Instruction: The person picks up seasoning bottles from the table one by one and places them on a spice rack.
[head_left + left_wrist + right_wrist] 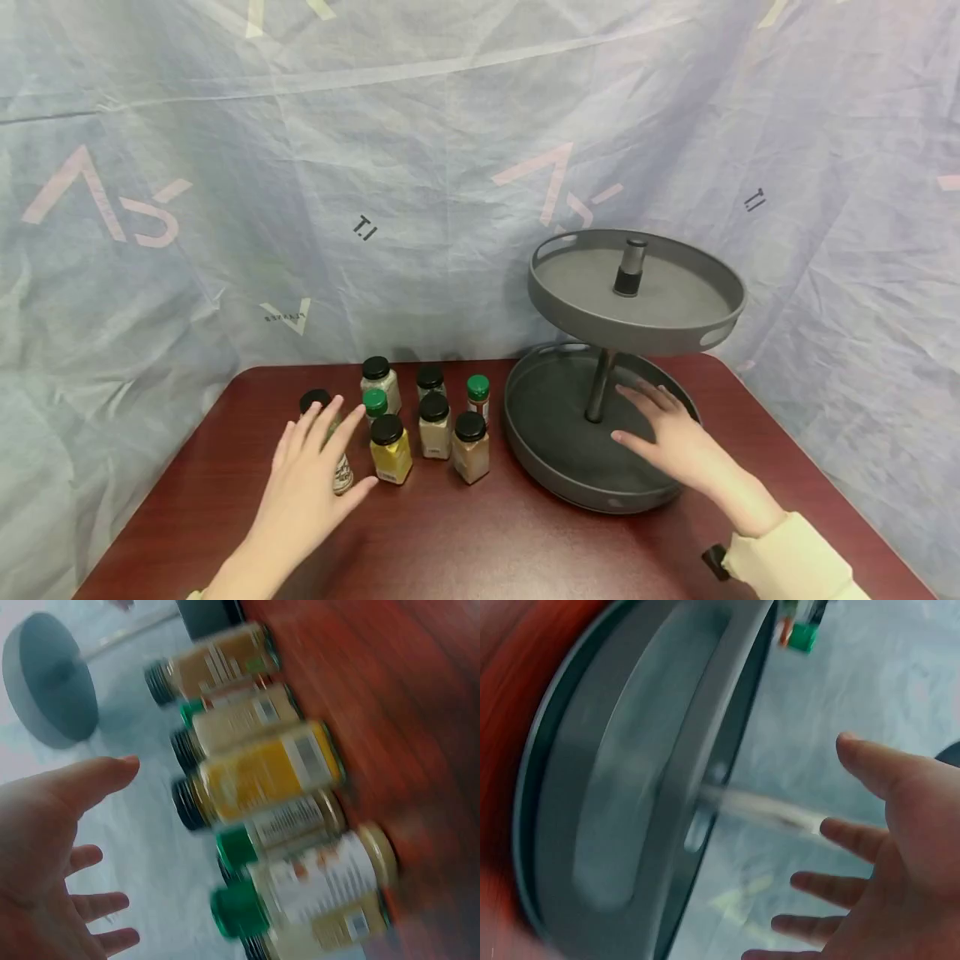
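My left hand (303, 487) hovers with fingers spread over the left part of the table, holding nothing. Beneath and beside it stand several spice jars, among them a yellow jar with a black lid (392, 458); one jar (342, 475) is partly hidden behind the fingers. In the left wrist view a green-capped jar with a white label (319, 877) shows nearby. My right hand (675, 433), fingers apart, overlaps the lower tray (543, 454) of a dark grey two-tier stand in the head view. Nothing is in its grasp. The stand's upper tray (637, 333) rises behind that hand.
Two tan-filled jars (471, 460) and a green-lidded jar (477, 390) stand between the left hand and the stand. The dark red table (465, 542) ends at a hanging grey printed cloth (442, 167). A black object (716, 562) shows by the right sleeve.
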A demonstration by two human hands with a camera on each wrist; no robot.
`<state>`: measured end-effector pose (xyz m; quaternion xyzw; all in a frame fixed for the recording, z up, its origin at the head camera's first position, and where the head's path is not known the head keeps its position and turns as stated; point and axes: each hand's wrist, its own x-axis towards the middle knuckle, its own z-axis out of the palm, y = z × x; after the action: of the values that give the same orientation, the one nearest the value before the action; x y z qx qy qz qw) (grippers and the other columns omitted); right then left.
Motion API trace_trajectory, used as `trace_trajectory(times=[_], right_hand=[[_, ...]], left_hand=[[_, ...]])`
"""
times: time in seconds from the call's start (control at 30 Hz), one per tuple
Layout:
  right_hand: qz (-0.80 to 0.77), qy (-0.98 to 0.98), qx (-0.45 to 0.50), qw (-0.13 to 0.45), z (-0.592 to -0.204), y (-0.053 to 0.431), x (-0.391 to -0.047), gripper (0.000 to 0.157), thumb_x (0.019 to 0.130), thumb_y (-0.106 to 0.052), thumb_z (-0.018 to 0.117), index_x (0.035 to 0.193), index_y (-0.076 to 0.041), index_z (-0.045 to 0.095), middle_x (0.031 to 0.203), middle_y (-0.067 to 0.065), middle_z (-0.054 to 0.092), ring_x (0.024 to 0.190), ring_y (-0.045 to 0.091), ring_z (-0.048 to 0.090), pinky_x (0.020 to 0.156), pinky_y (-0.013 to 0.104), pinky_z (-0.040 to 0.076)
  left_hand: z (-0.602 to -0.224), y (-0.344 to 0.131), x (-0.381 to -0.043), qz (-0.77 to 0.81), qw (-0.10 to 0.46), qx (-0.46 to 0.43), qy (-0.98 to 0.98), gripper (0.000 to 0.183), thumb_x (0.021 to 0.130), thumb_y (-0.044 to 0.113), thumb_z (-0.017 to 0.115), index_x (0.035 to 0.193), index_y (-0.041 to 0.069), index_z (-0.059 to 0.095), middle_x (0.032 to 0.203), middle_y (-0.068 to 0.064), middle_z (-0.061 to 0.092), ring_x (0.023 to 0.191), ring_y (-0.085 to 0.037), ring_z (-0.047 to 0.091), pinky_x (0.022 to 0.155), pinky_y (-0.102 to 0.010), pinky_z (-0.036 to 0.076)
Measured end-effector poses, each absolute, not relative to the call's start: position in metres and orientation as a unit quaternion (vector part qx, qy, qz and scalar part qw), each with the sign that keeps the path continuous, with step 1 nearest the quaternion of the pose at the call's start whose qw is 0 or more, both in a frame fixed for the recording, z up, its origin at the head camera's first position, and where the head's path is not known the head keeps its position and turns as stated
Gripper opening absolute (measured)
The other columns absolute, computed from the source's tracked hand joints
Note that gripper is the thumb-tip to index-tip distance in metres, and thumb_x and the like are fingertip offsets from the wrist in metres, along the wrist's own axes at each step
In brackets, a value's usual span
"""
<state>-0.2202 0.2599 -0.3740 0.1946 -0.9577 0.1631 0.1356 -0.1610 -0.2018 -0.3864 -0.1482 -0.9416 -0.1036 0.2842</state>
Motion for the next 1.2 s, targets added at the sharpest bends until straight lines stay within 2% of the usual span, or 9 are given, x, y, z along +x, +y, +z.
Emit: trace_trajectory(times=[0.13, 0.27, 0.43, 0.6, 0.83, 0.93, 1.0, 1.1, 1.2], right_hand=[[0.174, -0.951, 0.211, 0.142, -0.378, 0.281, -0.234, 0.066, 0.084, -0.036, 0.07, 0.136, -0.003, 0.047, 0.139, 0.032, 0.037, 0.128, 0.053, 0.031, 0.101, 0.065, 0.023], [0.198, -0.942, 0.229, 0.144, -0.389, 0.303, -0.246, 0.064, 0.083, -0.031, 0.072, 0.135, -0.003, 0.048, 0.14, 0.033, 0.035, 0.131, 0.053, 0.027, 0.106, 0.063, 0.015], [0.217, -0.945, 0.21, 0.126, -0.402, 0.328, -0.258, 0.069, 0.081, -0.035, 0.074, 0.136, -0.005, 0.046, 0.144, 0.035, 0.027, 0.129, 0.057, 0.024, 0.098, 0.068, 0.023], [0.229, -0.949, 0.189, 0.101, -0.41, 0.344, -0.263, 0.079, 0.08, -0.04, 0.073, 0.142, -0.003, 0.039, 0.148, 0.032, 0.022, 0.13, 0.053, 0.027, 0.094, 0.066, 0.03], [0.257, -0.941, 0.208, 0.069, -0.42, 0.361, -0.267, 0.085, 0.084, -0.036, 0.071, 0.148, -0.003, 0.027, 0.151, 0.028, 0.016, 0.131, 0.051, 0.028, 0.092, 0.062, 0.036], [0.268, -0.936, 0.221, 0.061, -0.427, 0.37, -0.267, 0.082, 0.085, -0.031, 0.071, 0.148, -0.002, 0.025, 0.151, 0.028, 0.016, 0.129, 0.049, 0.032, 0.088, 0.052, 0.046], [0.28, -0.93, 0.232, 0.057, -0.432, 0.377, -0.267, 0.081, 0.086, -0.027, 0.071, 0.148, -0.002, 0.025, 0.151, 0.028, 0.016, 0.132, 0.032, 0.036, 0.087, 0.037, 0.05], [0.304, -0.917, 0.253, 0.059, -0.439, 0.386, -0.266, 0.081, 0.085, -0.02, 0.071, 0.148, 0.001, 0.024, 0.15, 0.03, 0.017, 0.124, 0.0, 0.04, 0.085, 0.015, 0.046], [0.335, -0.901, 0.271, 0.056, -0.444, 0.391, -0.266, 0.083, 0.084, -0.013, 0.072, 0.147, 0.005, 0.021, 0.147, 0.033, 0.02, 0.113, -0.016, 0.04, 0.084, 0.008, 0.043]], left_hand=[[-0.385, -0.221, -0.161, -0.128, 0.244, -0.12, -0.954, 0.092, 0.067, 0.041, 0.082, 0.145, 0.025, 0.037, 0.144, -0.015, 0.038, 0.128, -0.041, 0.035, 0.093, -0.063, 0.031], [-0.389, -0.235, -0.162, -0.167, 0.188, -0.098, -0.963, 0.092, 0.069, 0.051, 0.079, 0.146, 0.027, 0.034, 0.141, -0.018, 0.04, 0.124, -0.042, 0.037, 0.088, -0.067, 0.031], [-0.399, -0.25, -0.169, -0.233, 0.159, -0.099, -0.954, 0.091, 0.069, 0.061, 0.073, 0.144, 0.022, 0.039, 0.139, -0.017, 0.042, 0.125, -0.041, 0.038, 0.091, -0.065, 0.035], [-0.413, -0.26, -0.176, -0.298, 0.15, -0.113, -0.936, 0.088, 0.07, 0.044, 0.081, 0.142, 0.017, 0.039, 0.133, -0.013, 0.048, 0.119, -0.035, 0.049, 0.089, -0.059, 0.043], [-0.426, -0.267, -0.183, -0.384, 0.099, -0.112, -0.911, 0.083, 0.073, 0.027, 0.082, 0.142, 0.015, 0.037, 0.124, -0.011, 0.057, 0.102, -0.028, 0.062, 0.071, -0.032, 0.055], [-0.431, -0.269, -0.186, -0.42, 0.086, -0.115, -0.896, 0.08, 0.074, 0.021, 0.081, 0.141, 0.013, 0.037, 0.122, -0.015, 0.056, 0.101, -0.029, 0.063, 0.067, -0.027, 0.055], [-0.434, -0.271, -0.189, -0.441, 0.081, -0.123, -0.885, 0.078, 0.075, 0.017, 0.08, 0.14, 0.012, 0.037, 0.122, -0.016, 0.055, 0.099, -0.022, 0.064, 0.066, -0.026, 0.055], [-0.437, -0.274, -0.194, -0.461, 0.074, -0.135, -0.874, 0.075, 0.077, 0.014, 0.079, 0.139, 0.011, 0.038, 0.122, -0.017, 0.054, 0.101, -0.02, 0.063, 0.067, -0.027, 0.055], [-0.437, -0.276, -0.197, -0.455, 0.071, -0.13, -0.878, 0.071, 0.078, 0.017, 0.078, 0.138, 0.011, 0.039, 0.123, -0.016, 0.055, 0.104, -0.026, 0.061, 0.07, -0.03, 0.054]])
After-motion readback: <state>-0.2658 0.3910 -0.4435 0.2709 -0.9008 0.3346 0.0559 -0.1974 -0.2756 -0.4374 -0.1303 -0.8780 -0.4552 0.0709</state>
